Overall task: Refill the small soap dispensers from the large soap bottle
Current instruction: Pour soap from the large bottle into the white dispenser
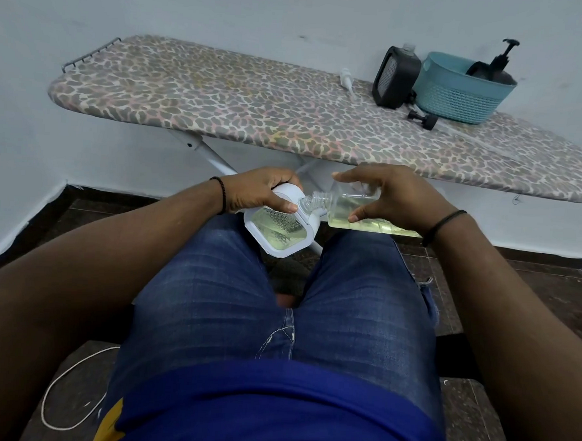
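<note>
Over my lap, my left hand (pixel 260 193) grips a small white soap dispenser (pixel 279 226) with a clear window showing pale yellow liquid. My right hand (pixel 393 199) holds a clear large soap bottle (pixel 358 214) tipped on its side, half full of yellowish soap. The bottle's threaded neck meets the dispenser's open neck (pixel 313 203). On the ironing board stands a black dispenser (pixel 395 78) with its pump off. A white pump head (pixel 347 82) lies beside it, and a black pump cap (pixel 423 119) lies in front.
A leopard-print ironing board (pixel 255 109) stands against the white wall. A teal basket (pixel 461 91) at its right end holds a dark pump bottle (pixel 500 67). A white cable (pixel 65 377) lies on the dark floor at lower left.
</note>
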